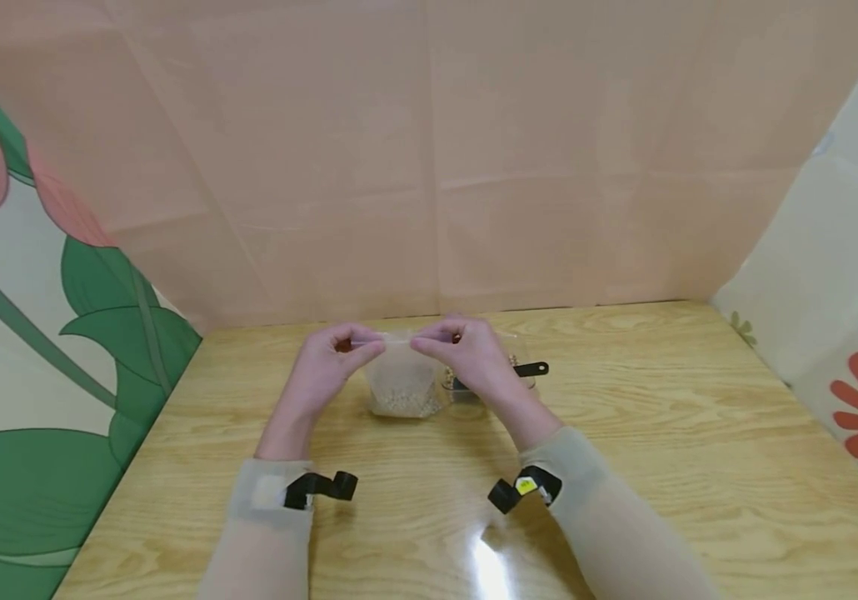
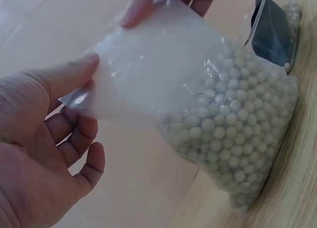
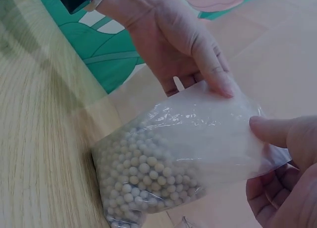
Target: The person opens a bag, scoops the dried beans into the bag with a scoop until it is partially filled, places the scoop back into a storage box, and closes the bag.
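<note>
A clear plastic bag point(image 1: 403, 385) stands upright on the table, its lower part filled with small pale round beads point(image 2: 233, 124). My left hand point(image 1: 330, 360) pinches the left top corner of the bag between thumb and fingers. At the opposite top corner, my right hand point(image 1: 470, 354) pinches the edge in the same way. Between the two hands the top edge runs straight across. The upper part of the bag point(image 3: 213, 124) looks flat and holds no beads. In the left wrist view the remaining fingers of the left hand point(image 2: 44, 134) curl loosely below the bag.
Behind the right hand stands a clear container point(image 1: 515, 343), partly hidden, with a black-handled scoop point(image 1: 531, 369) in it. More beads show inside the container. A pink backdrop point(image 1: 429, 167) rises at the table's far edge. Printed floral panels point(image 1: 122, 333) flank both sides.
</note>
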Demonstrator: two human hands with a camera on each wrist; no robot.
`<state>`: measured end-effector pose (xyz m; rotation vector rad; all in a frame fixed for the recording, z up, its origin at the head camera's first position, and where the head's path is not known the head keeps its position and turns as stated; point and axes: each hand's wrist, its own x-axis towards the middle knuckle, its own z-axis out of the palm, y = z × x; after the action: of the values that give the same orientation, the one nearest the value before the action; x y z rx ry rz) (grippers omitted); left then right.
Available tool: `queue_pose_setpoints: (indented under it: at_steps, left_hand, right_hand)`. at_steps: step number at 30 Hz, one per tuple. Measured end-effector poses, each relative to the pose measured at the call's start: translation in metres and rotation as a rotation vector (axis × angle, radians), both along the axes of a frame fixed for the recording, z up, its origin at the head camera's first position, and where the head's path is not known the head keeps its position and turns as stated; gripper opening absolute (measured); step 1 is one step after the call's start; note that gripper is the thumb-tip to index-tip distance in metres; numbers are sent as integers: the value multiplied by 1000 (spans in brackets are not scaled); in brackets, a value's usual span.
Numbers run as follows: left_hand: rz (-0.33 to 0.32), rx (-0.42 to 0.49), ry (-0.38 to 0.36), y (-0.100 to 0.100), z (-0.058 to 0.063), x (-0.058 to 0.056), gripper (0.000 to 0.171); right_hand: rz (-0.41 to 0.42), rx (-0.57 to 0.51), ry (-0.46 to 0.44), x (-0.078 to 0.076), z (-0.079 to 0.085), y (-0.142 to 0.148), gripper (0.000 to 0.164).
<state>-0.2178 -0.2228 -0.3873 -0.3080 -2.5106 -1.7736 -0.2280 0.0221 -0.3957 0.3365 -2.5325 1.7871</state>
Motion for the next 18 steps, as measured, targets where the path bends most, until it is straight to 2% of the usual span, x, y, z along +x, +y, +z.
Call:
queue_pose_setpoints:
  at_steps: [5, 11, 18]
  left_hand:
    - [19, -39, 21, 4, 1, 1, 18]
    - [12, -68, 49, 5, 3, 2, 19]
    - [-35, -74, -12, 5, 5, 2, 26]
  right_hand:
    - [29, -8, 0, 2, 1, -2, 19]
    - [26, -8, -32, 2, 2, -2, 21]
    - [49, -39, -72, -2, 2, -4, 26]
